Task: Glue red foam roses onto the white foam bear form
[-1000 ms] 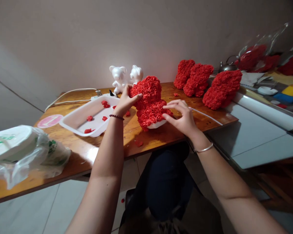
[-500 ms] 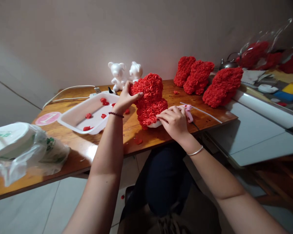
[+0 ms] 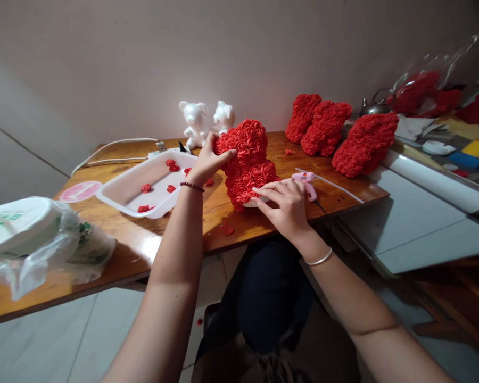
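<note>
Left hand (image 3: pixel 208 158) has its fingers wrapped round the top of a red foam-rose bear (image 3: pixel 247 165), propping it tilted on the table (image 3: pixel 239 229), likely to bare the underside. Right hand (image 3: pixel 281 207) is half-open, fingers resting on the bear's white foam base, nothing gripped. Pink mini glue gun (image 3: pixel 305 181) lies just beside it – within easy reach. Loose roses (image 3: pixel 146 188) sit in a white plastic tray (image 3: pixel 115 199) – same logic.

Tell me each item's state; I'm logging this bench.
Rose-covered foam bear, white foam showing at bottom
Left hand, gripping its upper part
Right hand, open at its lower edge
Pink hot glue gun, lying on table, unheld
White tray, holding loose red foam roses
Bare foam bears, upright, uncovered
</note>
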Demonstrator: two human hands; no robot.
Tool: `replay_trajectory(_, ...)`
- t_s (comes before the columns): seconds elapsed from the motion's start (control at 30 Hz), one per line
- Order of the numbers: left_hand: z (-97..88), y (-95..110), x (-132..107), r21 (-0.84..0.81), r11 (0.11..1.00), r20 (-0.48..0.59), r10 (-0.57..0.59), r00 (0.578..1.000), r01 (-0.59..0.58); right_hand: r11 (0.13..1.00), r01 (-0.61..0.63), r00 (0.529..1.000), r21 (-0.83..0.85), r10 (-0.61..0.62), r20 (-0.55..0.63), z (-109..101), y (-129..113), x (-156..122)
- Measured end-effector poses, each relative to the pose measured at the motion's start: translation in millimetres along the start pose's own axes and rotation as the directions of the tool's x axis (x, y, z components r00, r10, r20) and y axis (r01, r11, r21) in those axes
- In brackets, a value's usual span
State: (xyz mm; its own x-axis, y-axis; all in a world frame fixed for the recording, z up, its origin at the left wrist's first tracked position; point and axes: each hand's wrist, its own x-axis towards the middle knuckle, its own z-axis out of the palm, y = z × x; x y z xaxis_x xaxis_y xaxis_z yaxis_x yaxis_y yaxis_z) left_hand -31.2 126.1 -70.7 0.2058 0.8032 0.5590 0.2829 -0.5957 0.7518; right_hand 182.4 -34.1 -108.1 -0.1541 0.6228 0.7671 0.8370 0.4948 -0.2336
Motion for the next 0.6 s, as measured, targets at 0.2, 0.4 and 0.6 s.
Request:
replay_trajectory(0.2, 1.4, -10, 3, -0.004, 1.0, -0.012, 0.015, 1.0, -0.015, 0.995, 0.058, 0.994, -0.081, -0.05, 0.092, 3, 2, 2)
replay_trajectory(0.4, 6.4, -27, 12, -0.012, 0.996, -0.046, 0.083, 0.995, -0.084, 0.991, -0.008, 0.998, -0.131, 0.017, 0.066, 7, 1, 2)
replay_trajectory(0.6, 9.8, -30, 15, 0.03, 0.997, -0.038, 0.076, 0.996, -0.075, 0.979, 0.005, 0.991, -0.206, 0.022, 0.13, 3, 1, 10)
